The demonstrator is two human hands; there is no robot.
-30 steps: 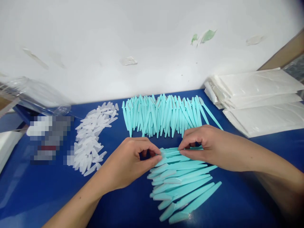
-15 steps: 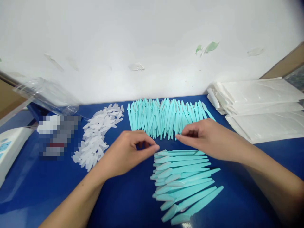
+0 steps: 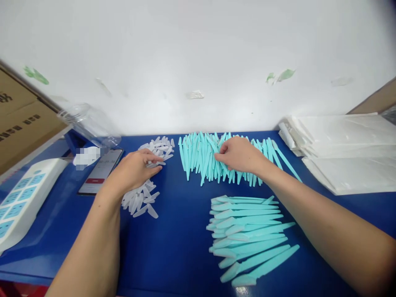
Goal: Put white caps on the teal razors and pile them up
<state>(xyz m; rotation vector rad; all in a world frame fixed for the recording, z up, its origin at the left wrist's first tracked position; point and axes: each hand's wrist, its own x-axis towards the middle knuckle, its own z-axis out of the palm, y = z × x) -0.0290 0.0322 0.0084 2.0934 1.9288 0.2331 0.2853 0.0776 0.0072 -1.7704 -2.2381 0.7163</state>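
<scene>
Left hand (image 3: 134, 171) sits over the white translucent caps (image 3: 139, 200), toward the back left of the blue worktop (image 3: 173, 247). Thumb and index finger parted, one cap's end close by; no firm hold visible. Risk: caps overlap loosely, so a pinch may bring up two, or push strays toward the phone (image 3: 105, 165) beside the heap.

Right hand (image 3: 239, 154) is over the back turquoise sticks (image 3: 198, 159), along the worktop's back edge. Fingers curled, tips together against the sticks; cannot tell whether one is gripped. These lie crossed and stacked; lifting one could drag neighbours askew or slip it from the fingertips.

Near row (image 3: 247, 237) lies between the back sticks and the worktop's front edge, heads left, overlapping. Right forearm spans just beside its tail ends; a low elbow or sleeveless wrist could sweep them out of line.
</scene>
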